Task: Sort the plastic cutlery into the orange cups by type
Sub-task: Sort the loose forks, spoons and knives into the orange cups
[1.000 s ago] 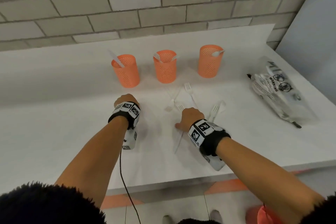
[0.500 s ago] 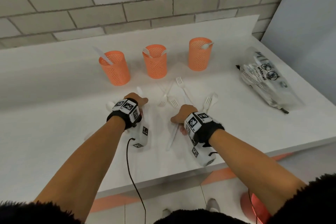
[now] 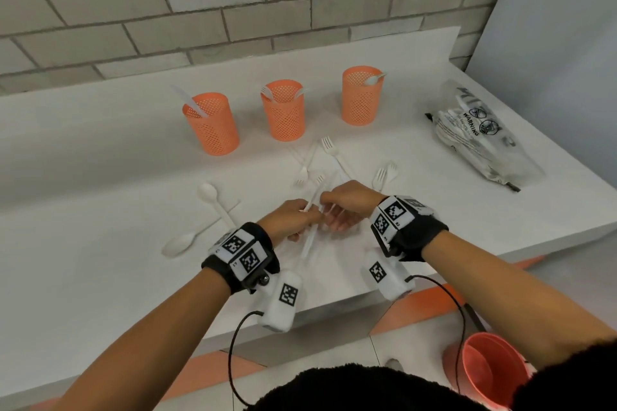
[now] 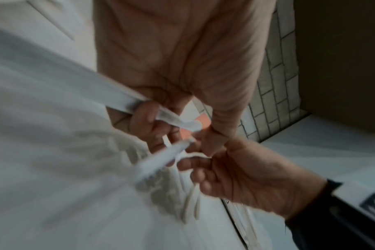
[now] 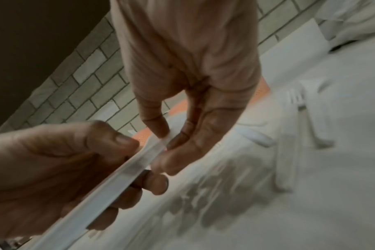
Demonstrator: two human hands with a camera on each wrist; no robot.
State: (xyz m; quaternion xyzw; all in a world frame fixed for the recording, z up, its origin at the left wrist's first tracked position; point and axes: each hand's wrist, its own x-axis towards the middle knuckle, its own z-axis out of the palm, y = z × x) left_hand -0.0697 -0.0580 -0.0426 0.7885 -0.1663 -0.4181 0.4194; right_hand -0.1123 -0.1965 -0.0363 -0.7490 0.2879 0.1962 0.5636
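on the white tabletop we see three orange cups in a row: the left cup with one white piece leaning out, the middle cup with two forks, the right cup with one piece whose head rests on the rim. a clear bag of cutlery lies well apart to the right, and an orange bucket stands on the floor below the edge. two spoons lie crossed on the left, bowls pointing away and toward us. about five loose forks lie scattered between the cups and our hands, tines mostly toward the cups. our left hand and right hand meet above the tabletop; both grips are closed on one long white utensil, the left curled round its shaft, the right pinching the far end. its long axis runs from near us away toward the cups, tilted slightly right. motion blur hides which type it is.
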